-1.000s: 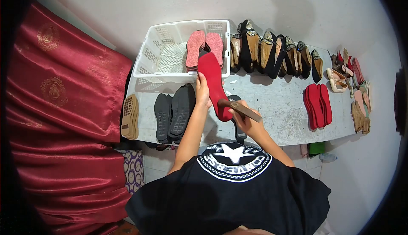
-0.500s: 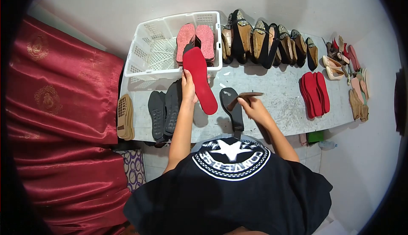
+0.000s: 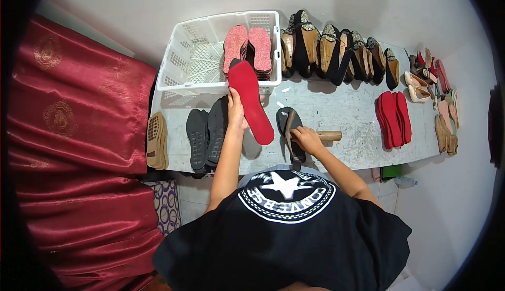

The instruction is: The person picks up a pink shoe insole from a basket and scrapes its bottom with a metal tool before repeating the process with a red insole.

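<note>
My left hand (image 3: pixel 236 113) grips a red insole (image 3: pixel 251 101) by its left edge and holds it up, tilted, over the table. A dark piece shows behind the insole's top end. My right hand (image 3: pixel 308 140) is closed on a hammer close to its curved dark head (image 3: pixel 288 128), and the wooden handle (image 3: pixel 330 136) sticks out to the right. Under the hammer head stands a black foot-shaped shoe anvil (image 3: pixel 284 116), partly covered by the hammer and my fingers.
A white plastic basket (image 3: pixel 184 87) at the back holds stacked pink insoles (image 3: pixel 259 49). Black flat shoes (image 3: pixel 329 54) line the wall. Red insoles (image 3: pixel 393 120) and cream shoes (image 3: pixel 417 87) lie to the right, black soles (image 3: pixel 197 138) and tan soles (image 3: pixel 156 142) to the left.
The hammer in my right hand has turned: its handle now points right and lower, with the head across the anvil. My left hand keeps the red insole almost in place.
</note>
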Available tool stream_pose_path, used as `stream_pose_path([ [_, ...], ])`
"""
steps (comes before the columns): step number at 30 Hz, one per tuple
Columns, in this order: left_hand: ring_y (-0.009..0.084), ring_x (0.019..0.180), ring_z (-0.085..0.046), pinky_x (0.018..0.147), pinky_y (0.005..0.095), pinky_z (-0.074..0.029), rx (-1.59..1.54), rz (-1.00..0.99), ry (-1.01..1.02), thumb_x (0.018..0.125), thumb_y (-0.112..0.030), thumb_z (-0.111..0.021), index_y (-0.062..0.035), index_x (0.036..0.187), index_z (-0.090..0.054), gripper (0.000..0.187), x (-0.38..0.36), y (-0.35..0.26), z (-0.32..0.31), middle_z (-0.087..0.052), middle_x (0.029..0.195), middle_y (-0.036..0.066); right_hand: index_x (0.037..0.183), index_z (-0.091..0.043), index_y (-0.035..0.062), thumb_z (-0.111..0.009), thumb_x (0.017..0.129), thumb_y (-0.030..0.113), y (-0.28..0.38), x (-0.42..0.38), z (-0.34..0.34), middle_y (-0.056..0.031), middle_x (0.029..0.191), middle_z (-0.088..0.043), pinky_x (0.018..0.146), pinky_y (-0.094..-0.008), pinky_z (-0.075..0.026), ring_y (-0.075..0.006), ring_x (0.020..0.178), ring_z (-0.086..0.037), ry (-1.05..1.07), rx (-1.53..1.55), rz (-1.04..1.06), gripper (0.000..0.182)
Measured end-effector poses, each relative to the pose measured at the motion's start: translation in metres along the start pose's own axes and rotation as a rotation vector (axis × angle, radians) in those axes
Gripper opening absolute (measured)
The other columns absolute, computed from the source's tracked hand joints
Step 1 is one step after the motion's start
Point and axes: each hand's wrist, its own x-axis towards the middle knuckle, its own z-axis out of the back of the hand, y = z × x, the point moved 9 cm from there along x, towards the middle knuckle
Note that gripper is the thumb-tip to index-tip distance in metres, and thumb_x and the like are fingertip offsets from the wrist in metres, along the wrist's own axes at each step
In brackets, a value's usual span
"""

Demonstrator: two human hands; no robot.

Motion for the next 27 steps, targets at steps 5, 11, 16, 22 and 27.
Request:
stream_pose_path([
  [5,0.0263,0.074,-0.061,0.057,0.0374,-0.054,-0.035,0.035,0.049,0.088,-0.05,-0.031,-0.0111,0.117,-0.032,0.049,-0.004,0.001,-0.014,-0.056,0.094,0.013,0.104,-0.052,0.0079,-0.054,0.073,0.011,-0.007,-0.011,-0.013,-0.0072,0.097,-0.052,0.08,-0.039,-0.041,-0.0255,0.094,-0.051,-0.097,-0.017,0.001,0.031],
  [11,0.0268,0.076,-0.062,0.058,0.0373,-0.053,-0.031,0.048,0.071,0.087,-0.051,-0.032,-0.0103,0.116,-0.034,0.05,-0.008,0.004,-0.02,-0.056,0.095,0.014,0.108,-0.051,0.0038,-0.055,0.072,0.004,-0.013,-0.012,-0.019,-0.0134,0.106,-0.05,0.083,-0.0394,-0.041,-0.0311,0.098,-0.049,-0.007,0.163,-0.009,0.037],
  [16,0.0269,0.074,-0.062,0.058,0.0372,-0.053,-0.035,0.019,0.054,0.088,-0.05,-0.03,-0.009,0.116,-0.035,0.05,-0.008,0.0,-0.025,-0.057,0.093,0.014,0.12,-0.043,0.0026,-0.054,0.08,0.009,-0.007,0.01,0.01,-0.0174,0.108,-0.048,0.085,-0.035,-0.041,-0.0301,0.101,-0.049,-0.068,0.412,-0.123,0.042],
  [22,0.0265,0.072,-0.062,0.056,0.0365,-0.053,-0.066,-0.071,-0.019,0.089,-0.048,-0.03,-0.0076,0.115,-0.036,0.048,-0.009,-0.009,-0.023,-0.058,0.092,0.015,0.131,-0.022,-0.0013,-0.058,0.082,0.031,0.067,0.046,0.071,-0.0218,0.12,-0.041,0.093,-0.034,-0.035,-0.0297,0.112,-0.042,-0.1,1.086,-0.183,0.069],
  [27,0.0234,0.079,-0.06,0.064,0.0333,-0.052,-0.01,-0.221,-0.158,0.091,-0.043,-0.034,-0.0058,0.117,-0.037,0.045,-0.007,-0.022,-0.004,-0.055,0.101,0.013,0.131,-0.017,-0.0047,-0.069,0.072,0.034,0.097,0.062,0.084,-0.0266,0.125,-0.035,0.095,-0.0356,-0.034,-0.0339,0.116,-0.04,-0.185,0.667,0.028,0.088],
])
